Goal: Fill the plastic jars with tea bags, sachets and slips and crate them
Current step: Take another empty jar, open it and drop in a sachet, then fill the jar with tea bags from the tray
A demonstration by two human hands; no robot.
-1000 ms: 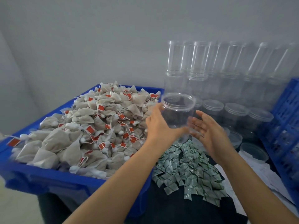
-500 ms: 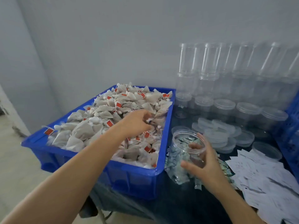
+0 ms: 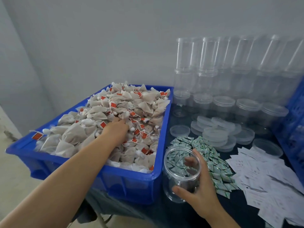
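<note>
Open plastic jar upright on the dark worktop, long axis vertical, mouth up, just beside the blue tub's right wall. Right hand: grip wrapped round the jar's side, thumb in front and fingers behind, seen through the clear wall. Left hand: down among the tea bags heaped in the tub; fingers buried, so whether the grip has closed on any cannot be told. Green sachets in one pile behind the jar; white slips spread at right. Loose lids and stacked empty jars, too overlapped to count, stand by the wall.
</note>
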